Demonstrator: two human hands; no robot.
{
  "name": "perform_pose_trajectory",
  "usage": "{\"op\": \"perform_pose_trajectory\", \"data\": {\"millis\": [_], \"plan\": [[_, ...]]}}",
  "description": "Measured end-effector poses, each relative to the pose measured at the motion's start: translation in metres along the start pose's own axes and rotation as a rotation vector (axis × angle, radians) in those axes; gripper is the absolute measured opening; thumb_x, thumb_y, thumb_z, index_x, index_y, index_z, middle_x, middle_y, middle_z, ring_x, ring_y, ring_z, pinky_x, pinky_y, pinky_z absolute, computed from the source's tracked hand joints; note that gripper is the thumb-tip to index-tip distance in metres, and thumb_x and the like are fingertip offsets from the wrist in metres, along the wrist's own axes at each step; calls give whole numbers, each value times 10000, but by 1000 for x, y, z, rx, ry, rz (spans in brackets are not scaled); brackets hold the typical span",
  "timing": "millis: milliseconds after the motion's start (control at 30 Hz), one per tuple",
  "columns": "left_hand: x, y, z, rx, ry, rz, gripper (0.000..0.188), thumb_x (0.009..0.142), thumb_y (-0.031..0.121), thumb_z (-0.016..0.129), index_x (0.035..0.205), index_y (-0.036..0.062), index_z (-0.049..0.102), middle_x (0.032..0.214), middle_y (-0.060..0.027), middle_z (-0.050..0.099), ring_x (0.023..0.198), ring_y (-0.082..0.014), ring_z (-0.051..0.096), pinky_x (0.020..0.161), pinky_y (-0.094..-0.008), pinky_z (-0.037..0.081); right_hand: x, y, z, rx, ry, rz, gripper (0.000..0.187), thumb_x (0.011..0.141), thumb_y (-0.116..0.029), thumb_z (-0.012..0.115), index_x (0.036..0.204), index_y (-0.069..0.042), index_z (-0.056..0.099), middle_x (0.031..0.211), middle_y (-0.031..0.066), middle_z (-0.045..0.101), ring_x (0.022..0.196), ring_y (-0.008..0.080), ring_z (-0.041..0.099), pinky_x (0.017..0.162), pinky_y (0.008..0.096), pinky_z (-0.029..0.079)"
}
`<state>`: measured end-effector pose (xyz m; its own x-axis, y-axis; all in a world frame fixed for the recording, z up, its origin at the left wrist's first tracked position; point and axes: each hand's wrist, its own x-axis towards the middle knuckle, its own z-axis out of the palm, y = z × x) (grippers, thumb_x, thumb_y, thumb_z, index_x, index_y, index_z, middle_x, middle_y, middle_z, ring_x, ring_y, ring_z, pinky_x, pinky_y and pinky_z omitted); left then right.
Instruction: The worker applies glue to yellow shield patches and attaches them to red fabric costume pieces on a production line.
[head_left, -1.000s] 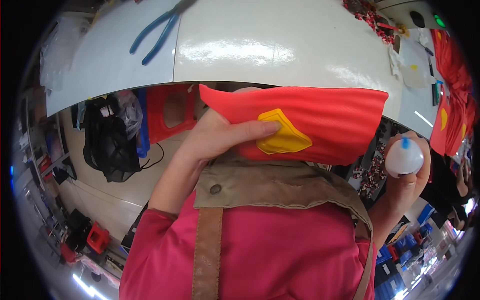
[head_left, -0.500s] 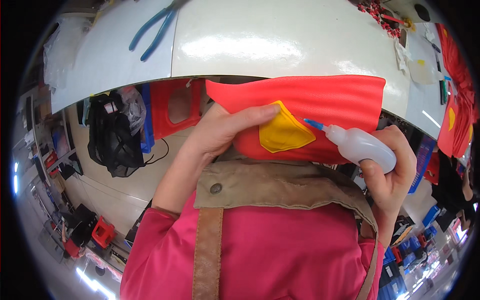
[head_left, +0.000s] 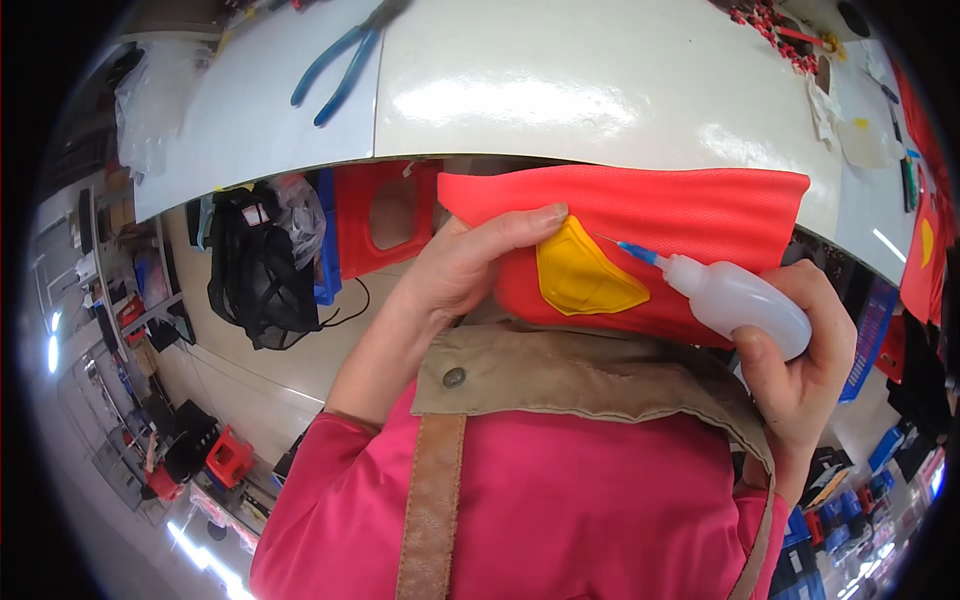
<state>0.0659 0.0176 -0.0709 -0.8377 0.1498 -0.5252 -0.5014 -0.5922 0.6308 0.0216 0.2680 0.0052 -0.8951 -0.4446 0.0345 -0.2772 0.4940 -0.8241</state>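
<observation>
A red sheet of textured material [head_left: 690, 215] is spread between me and the table edge, with a yellow shaped patch [head_left: 590, 275] on it. My left hand [head_left: 465, 255] grips the sheet's left part, thumb on top beside the patch's upper corner and fingers hidden underneath. In my right hand [head_left: 800, 350] is a translucent white squeeze bottle [head_left: 745, 305], lying tilted with fingers wrapped round it. Its blue-based needle tip [head_left: 637, 252] points left, close to the patch's upper right edge. Whether the needle touches the surface I cannot tell.
On the white table [head_left: 480, 90] lie blue-handled pliers [head_left: 340, 70] and a clear plastic bag [head_left: 155, 105]. Small red pieces [head_left: 775, 35] sit at the far right. Beneath the table are a red stool [head_left: 385, 215] and a black mesh bag [head_left: 255, 270].
The whole view has shifted, so everything sits slightly farther right. The needle tip stays near the patch's upper right edge, and both hands keep their hold.
</observation>
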Motion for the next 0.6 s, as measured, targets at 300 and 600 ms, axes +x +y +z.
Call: {"op": "perform_pose_trajectory", "data": {"millis": [300, 600], "plan": [[-7, 2, 12, 71, 37, 44, 281, 837, 118, 628, 1093, 6, 595, 1059, -65, 621, 992, -132, 573, 886, -276, 444, 2, -2, -1, -116, -18, -45, 290, 647, -204, 780, 810, -34, 611, 709, 70, 595, 603, 188, 589, 532, 260, 435], [-9, 3, 12, 115, -8, 91, 316, 839, 133, 633, 1124, 8, 577, 1070, -57, 612, 993, -125, 564, 887, -273, 440, 2, -4, 0, -147, -30, -35, 289, 648, -189, 779, 821, -31, 610, 716, 71, 601, 622, 189, 596, 556, 259, 446]]}}
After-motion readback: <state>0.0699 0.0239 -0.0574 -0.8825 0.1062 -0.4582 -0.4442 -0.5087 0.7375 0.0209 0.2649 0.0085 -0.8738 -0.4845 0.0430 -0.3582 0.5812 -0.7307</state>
